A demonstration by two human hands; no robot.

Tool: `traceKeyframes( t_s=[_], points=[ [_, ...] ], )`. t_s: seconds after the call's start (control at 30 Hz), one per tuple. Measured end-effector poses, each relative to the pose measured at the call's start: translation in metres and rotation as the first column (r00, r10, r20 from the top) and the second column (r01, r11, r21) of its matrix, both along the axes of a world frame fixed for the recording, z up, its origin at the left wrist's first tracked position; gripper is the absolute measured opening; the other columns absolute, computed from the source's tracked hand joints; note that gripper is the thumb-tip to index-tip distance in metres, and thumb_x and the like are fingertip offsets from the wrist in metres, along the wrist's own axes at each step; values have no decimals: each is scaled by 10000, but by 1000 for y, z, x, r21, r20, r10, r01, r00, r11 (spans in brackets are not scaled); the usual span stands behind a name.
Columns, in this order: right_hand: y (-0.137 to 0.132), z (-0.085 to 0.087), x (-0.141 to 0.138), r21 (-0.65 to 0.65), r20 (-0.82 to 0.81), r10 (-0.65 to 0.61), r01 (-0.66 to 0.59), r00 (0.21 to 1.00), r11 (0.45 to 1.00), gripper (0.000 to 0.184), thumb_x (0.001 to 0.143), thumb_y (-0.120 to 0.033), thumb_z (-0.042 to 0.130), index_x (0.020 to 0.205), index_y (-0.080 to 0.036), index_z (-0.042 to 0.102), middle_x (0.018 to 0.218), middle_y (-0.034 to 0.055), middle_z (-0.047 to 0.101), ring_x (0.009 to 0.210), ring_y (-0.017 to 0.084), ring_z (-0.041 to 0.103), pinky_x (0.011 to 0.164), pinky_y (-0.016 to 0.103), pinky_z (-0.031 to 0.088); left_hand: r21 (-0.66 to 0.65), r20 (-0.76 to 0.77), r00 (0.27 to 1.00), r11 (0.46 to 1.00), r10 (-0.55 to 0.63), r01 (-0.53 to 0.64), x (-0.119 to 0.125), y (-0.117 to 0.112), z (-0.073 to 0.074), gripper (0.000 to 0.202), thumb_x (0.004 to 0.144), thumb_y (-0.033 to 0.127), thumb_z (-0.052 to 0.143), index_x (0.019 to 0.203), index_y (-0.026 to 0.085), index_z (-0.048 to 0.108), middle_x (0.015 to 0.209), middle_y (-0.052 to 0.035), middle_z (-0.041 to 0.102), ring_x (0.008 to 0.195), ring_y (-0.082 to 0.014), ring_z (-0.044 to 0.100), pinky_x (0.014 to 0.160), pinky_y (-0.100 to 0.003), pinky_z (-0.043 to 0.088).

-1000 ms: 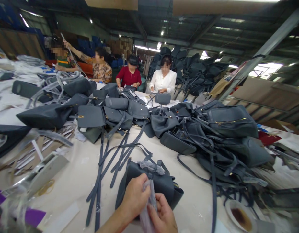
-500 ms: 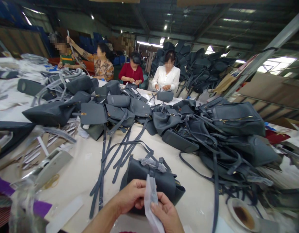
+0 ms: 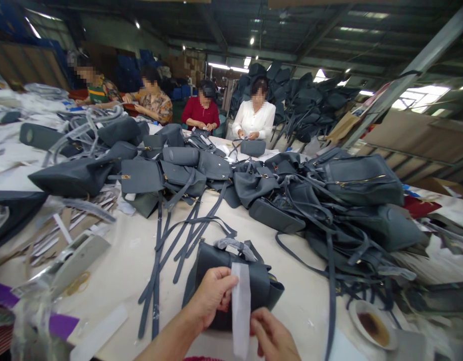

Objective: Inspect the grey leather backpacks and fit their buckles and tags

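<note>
A dark grey-blue leather backpack (image 3: 259, 278) lies on the table in front of me, a wrapped handle on its top. Over its front hangs a strip of white wrapping paper (image 3: 242, 311), thin and slightly see-through. My left hand (image 3: 214, 296) is closed, pinching the strip's upper left edge between thumb and fingers. Beside the strip's lower right edge is my right hand (image 3: 272, 333), its fingers bent and a little apart. Whether its fingertips touch the paper is hard to make out.
Many similar bags (image 3: 276, 185) are heaped across the table, with loose straps (image 3: 156, 281) trailing toward me. At right stands a bowl of brown stuff (image 3: 372, 326). Paper scraps (image 3: 71, 225) and a pale tray-like object (image 3: 81, 260) lie at left. Several co-workers sit across the table.
My right hand has let go of the paper strip and moved down to the right. The strip hangs straighter, pinched by my left hand. A co-worker's raised arm at far left has come down.
</note>
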State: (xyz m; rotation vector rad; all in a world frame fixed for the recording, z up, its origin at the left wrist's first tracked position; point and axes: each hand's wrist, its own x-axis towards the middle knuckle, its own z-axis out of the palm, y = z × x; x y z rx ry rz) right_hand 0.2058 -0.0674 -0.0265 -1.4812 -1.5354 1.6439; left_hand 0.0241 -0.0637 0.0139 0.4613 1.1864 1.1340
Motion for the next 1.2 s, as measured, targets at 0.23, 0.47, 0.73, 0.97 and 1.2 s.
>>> traceKeyframes(
  t_s=[0.23, 0.47, 0.73, 0.97, 1.2],
  points=[
    [40, 53, -35, 128, -202, -49, 76, 978, 989, 331, 702, -515, 713, 761, -199, 639, 658, -9, 634, 600, 146, 552, 543, 233, 438, 43, -136, 991, 999, -13, 19, 4, -7, 8, 259, 636, 386, 673, 593, 154, 565, 540, 38, 492, 488, -81, 408, 481, -211, 296],
    [42, 33, -60, 107, -177, -53, 73, 983, 992, 348, 728, -545, 653, 770, -206, 586, 538, -42, 569, 470, 132, 493, 445, 231, 353, 85, -46, 984, 982, 174, -169, 5, -14, -4, 303, 628, 417, 699, 696, 190, 510, 555, 36, 535, 507, -119, 464, 479, -223, 309],
    [33, 38, -56, 496, 209, -190, 64, 959, 866, 220, 746, -423, 673, 876, -250, 634, 679, -2, 678, 613, 196, 596, 637, 295, 423, 134, -166, 960, 970, 224, -203, 5, -17, -9, 255, 656, 363, 677, 636, 184, 496, 555, 66, 439, 530, -96, 362, 520, -222, 282],
    [29, 46, -61, 1, -232, -150, 154, 961, 988, 419, 743, -497, 688, 1010, -201, 560, 756, 16, 723, 770, 211, 648, 744, 307, 474, 143, -156, 971, 977, 182, -160, 4, -17, -4, 297, 641, 391, 722, 610, 175, 522, 561, 56, 462, 559, -103, 376, 550, -229, 293],
    [32, 40, -72, -127, -514, -281, 251, 811, 959, 459, 622, -295, 807, 987, -196, 549, 715, -35, 688, 664, 137, 612, 669, 245, 465, 11, -15, 993, 993, 120, -120, 4, -20, -9, 396, 563, 466, 806, 724, 147, 636, 593, 36, 556, 559, -103, 447, 530, -210, 325]
  ],
)
